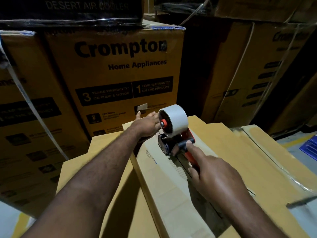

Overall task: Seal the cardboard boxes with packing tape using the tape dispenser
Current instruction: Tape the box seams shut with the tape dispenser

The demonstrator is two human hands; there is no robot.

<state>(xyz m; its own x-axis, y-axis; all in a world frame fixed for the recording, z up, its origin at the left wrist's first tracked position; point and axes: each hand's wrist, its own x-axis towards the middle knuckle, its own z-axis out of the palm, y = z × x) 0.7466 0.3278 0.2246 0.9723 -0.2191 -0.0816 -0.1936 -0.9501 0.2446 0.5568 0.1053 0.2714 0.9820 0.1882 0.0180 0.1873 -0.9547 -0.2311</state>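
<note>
A plain cardboard box (164, 177) lies in front of me with its top flaps meeting along a centre seam. A red and black tape dispenser (176, 143) with a white tape roll (175, 120) sits on that seam near the far end. My right hand (214, 176) grips the red handle, index finger stretched forward onto the black part of the frame. My left hand (147, 125) lies flat with straight fingers on the box's far edge, just left of the roll. A strip of tape covers the seam between the dispenser and my right hand.
Tall printed Crompton cartons (120, 74) wall off the back and left. More cartons (267, 66) stand at the right. Another plain box (267, 148) lies to the right, and lower boxes (89, 177) sit to the left. A blue object (310, 148) shows at the right edge.
</note>
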